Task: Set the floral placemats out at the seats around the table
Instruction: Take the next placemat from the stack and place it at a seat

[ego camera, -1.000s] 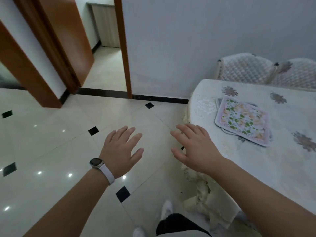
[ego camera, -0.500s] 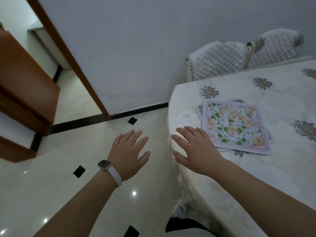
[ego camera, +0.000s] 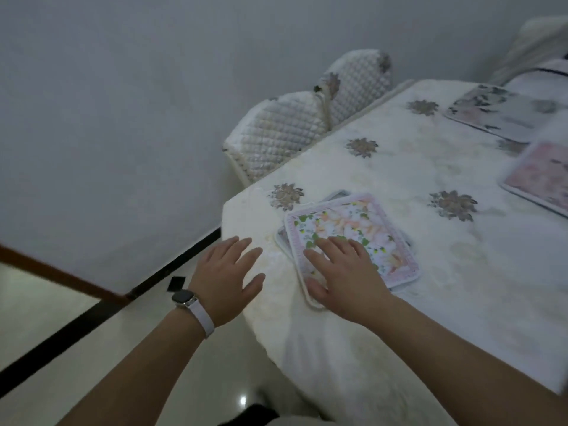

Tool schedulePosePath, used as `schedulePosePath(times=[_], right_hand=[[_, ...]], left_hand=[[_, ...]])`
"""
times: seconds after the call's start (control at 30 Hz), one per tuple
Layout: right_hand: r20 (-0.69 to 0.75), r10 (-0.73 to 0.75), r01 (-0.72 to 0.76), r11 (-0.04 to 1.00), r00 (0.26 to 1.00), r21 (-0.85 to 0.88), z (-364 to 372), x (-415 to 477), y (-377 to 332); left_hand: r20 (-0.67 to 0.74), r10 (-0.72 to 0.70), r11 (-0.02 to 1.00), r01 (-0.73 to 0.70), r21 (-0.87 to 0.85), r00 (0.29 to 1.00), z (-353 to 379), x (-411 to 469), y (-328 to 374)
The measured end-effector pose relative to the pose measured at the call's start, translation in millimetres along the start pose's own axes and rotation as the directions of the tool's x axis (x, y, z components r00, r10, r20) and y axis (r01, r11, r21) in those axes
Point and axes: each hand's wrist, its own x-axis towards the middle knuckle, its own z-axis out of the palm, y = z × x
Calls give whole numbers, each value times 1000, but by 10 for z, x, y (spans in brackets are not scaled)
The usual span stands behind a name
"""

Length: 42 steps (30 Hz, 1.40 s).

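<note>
Pink-edged cloth lies under the fingers [ego camera: 330, 245] of the right hand [ego camera: 347, 272]: they are straight and spread, released, gripping nothing, laid flat over the near corner of the top placemat [ego camera: 368, 226]. The thumb sits at that placemat's near edge. Whether the palm presses down cannot be told.

The top placemat is printed with green leaves and peach flowers. It crowns a small stack [ego camera: 281, 241], whose lower pieces peek out on the left and far sides. The stack lies on the table [ego camera: 399, 167], close to its near left corner.

Just left of the stack, the left hand [ego camera: 229, 272] hovers above the table's corner, its fingers [ego camera: 238, 245] also straight, loosely spread and holding nothing. A watch [ego camera: 184, 298] on a pale strap circles that wrist.

A cream cloth with brown flower motifs covers the table. Well to the right of the stack, at the picture's edge, lies a pink placemat [ego camera: 541, 176], blurred. Beyond it, farther from the stack, lies a grey-flowered placemat [ego camera: 498, 110].

Behind the stack, past the table's far edge, two chairs [ego camera: 276, 133] in quilted white covers stand side by side against a plain grey wall [ego camera: 123, 103]. Left of the stack and below table level, a glossy pale floor [ego camera: 46, 302] shows, with a black strip along the wall's foot.
</note>
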Motion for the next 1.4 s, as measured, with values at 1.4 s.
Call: schedulePosePath(times=[1.4], right_hand=[[144, 990, -994, -17, -1, 111, 1176, 515, 27]], left_hand=[[464, 700, 706, -628, -329, 543, 2040, 3119, -420]])
